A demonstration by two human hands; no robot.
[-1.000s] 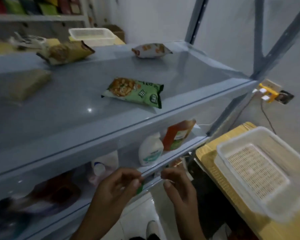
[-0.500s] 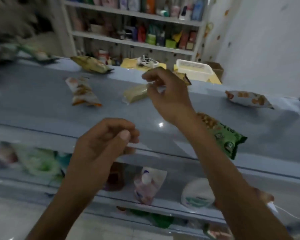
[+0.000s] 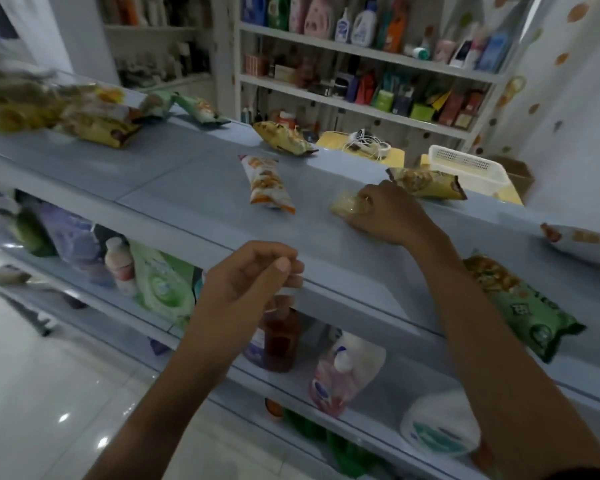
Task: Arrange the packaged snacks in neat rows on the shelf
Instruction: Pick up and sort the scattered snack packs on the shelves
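Grey-blue metal is the top shelf (image 3: 174, 188), and the snack packets lie on it with no order — each one at its own angle. The right hand (image 3: 385, 216) is far forward and its fingers close round a small pale yellow packet (image 3: 342, 204) in the middle of the shelf, probably to turn or slide it into a line. Just behind it a brown-yellow packet (image 3: 426, 183) lies on the back edge. A white and orange packet (image 3: 267, 183) lies slanted to the left, and a green packet (image 3: 523, 303) hangs over the front edge. The left hand (image 3: 250, 282) hovers near the front edge, fingers loosely curled, holding nothing — I think it waits for the next packet.
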